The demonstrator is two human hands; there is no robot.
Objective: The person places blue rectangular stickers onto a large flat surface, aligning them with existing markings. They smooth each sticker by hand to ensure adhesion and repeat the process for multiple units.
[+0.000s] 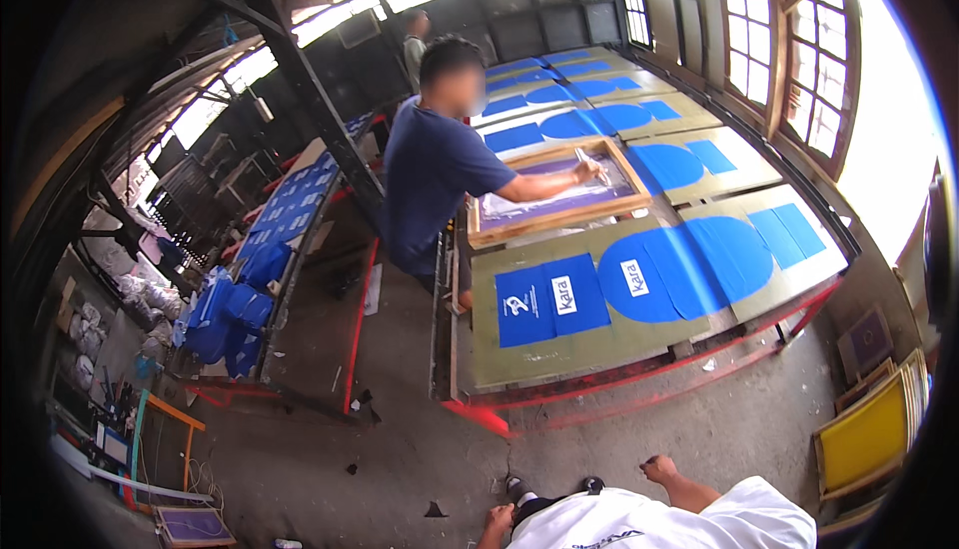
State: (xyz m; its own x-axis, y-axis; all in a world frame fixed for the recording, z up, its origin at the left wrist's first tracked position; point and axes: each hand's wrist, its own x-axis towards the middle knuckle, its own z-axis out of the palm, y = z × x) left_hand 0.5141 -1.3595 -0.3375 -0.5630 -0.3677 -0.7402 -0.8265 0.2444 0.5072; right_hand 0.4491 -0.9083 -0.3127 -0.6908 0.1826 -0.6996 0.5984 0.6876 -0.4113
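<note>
My left hand hangs by my body at the bottom of the view, close to my dark shorts; its fingers look curled, but its inner side is hidden. My right hand is held out over the floor, with its fingers curled and nothing visible in it. In front of me stands a long printing table with a red frame. Blue fabric pieces lie on its boards, some bearing white printed patches. Across the table, a co-worker in a dark blue T-shirt holds a tool on a wooden-framed printing screen.
Framed screens, one with yellow mesh, lean at the right wall. On the left, a second table carries blue fabric and a blue heap. A dark post rises between the tables. Another person stands farther back.
</note>
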